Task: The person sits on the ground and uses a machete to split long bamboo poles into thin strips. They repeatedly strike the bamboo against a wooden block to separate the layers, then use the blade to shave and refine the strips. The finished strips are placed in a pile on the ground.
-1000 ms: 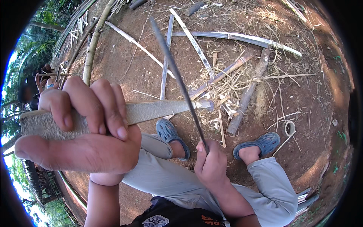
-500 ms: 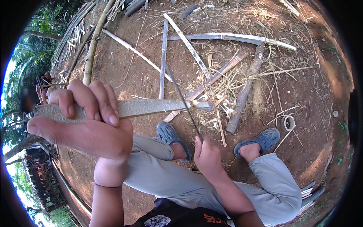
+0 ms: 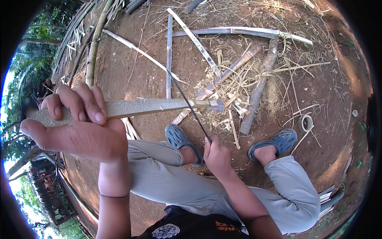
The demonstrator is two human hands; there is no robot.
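Observation:
My left hand [image 3: 75,119] is closed round the wide end of a pale bamboo slat [image 3: 147,106], its thumb lying along the lower edge. The slat points right across the view, narrowing toward a darker tip with fresh pale cuts. Below its tip side, my right hand [image 3: 217,157] is a fist on a long, dark, thin blade [image 3: 200,122], seen nearly edge-on, with its handle hidden in the fingers. That blade slants up and left across the slat near the cuts; whether it bites into the wood I cannot tell.
Shavings [image 3: 242,87], a split bamboo piece [image 3: 234,71] and a log [image 3: 258,91] lie on the dirt ahead. A bamboo ring [image 3: 305,123] sits right of my shoe [image 3: 276,144]. Long bamboo poles [image 3: 95,44] lie at the far left, where another person is partly visible.
My left hand has shifted a little left with the slat. The blade and right hand have moved slightly up and left, and more pale cut wood shows near the slat's tip.

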